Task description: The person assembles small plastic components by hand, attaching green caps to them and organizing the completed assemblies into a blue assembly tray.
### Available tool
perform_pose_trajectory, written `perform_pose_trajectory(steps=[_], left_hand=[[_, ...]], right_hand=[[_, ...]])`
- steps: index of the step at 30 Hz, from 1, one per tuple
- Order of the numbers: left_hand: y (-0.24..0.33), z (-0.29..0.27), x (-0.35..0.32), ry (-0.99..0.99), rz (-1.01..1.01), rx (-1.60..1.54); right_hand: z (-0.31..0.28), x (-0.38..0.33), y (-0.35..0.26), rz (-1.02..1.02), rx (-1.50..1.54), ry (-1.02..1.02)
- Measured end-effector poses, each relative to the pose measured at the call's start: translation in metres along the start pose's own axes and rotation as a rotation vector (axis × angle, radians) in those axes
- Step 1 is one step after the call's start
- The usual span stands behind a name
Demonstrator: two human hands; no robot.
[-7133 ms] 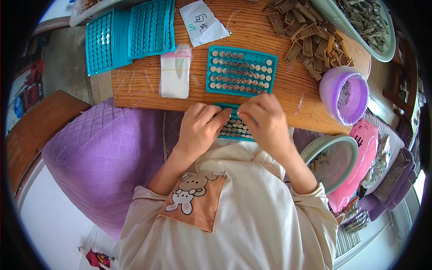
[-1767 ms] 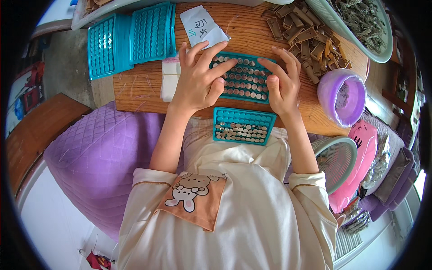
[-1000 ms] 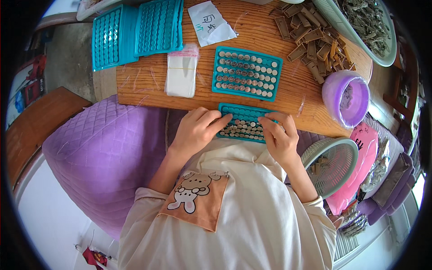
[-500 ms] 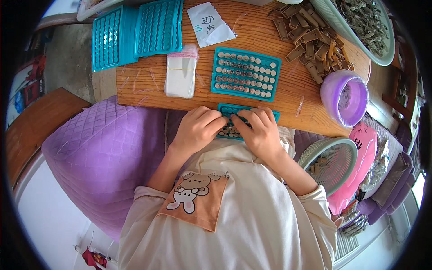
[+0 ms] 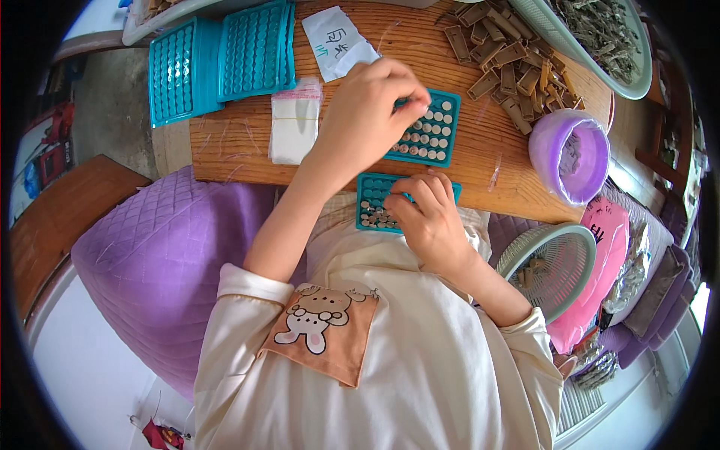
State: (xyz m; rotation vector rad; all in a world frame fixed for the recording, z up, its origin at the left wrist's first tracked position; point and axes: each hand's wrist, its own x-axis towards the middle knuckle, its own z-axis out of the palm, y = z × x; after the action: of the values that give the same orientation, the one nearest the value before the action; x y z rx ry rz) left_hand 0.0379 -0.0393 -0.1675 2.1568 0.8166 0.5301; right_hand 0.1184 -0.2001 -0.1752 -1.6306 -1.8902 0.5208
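Two hands are seen, with one teal tray at each: an upper tray (image 5: 452, 124) laid on the wooden table (image 5: 480, 180) and a lower tray (image 5: 379, 184) set at the table's near edge, above the lap. Two stacks of teal trays, a left stack (image 5: 172, 71) and a right stack (image 5: 255, 49), one bundle of clear bags (image 5: 295, 127) bound by a band, and one sheet of white paper (image 5: 337, 41) are laid out beyond. The upper tray is partly covered by the left hand (image 5: 367, 112), whose thumb and fingertips are drawn narrowly together above it; whether anything is pinched there cannot be told. The right half of the lower tray is covered by the right hand (image 5: 431, 217), its fingers curled and its grip hidden, so its hold cannot be told. Round silvery discs are set in rows in the upper tray, five being counted in the rightmost column; in the lower tray, loose discs (image 5: 379, 217) are gathered toward the near side, too crowded to be counted. Two green mesh baskets are seen at the right: thin metal pieces are heaped in the far basket (image 5: 641, 90), and a few brown pieces are held in the near basket (image 5: 555, 277). Grey material is contained in one purple tub (image 5: 544, 157), beside a pile of brown holders (image 5: 517, 64) too tangled to be counted.
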Motion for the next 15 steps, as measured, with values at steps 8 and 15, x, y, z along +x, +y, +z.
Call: perform_pose_trajectory(steps=[8,15], left_hand=[[-0.010,0.011,0.032,-0.240,-0.078,0.170],[-0.015,0.020,0.035,-0.261,-0.022,0.188]], right_hand=[[-0.024,0.005,0.002,0.033,0.117,0.153],[-0.031,0.010,0.019,0.075,0.119,0.215]])
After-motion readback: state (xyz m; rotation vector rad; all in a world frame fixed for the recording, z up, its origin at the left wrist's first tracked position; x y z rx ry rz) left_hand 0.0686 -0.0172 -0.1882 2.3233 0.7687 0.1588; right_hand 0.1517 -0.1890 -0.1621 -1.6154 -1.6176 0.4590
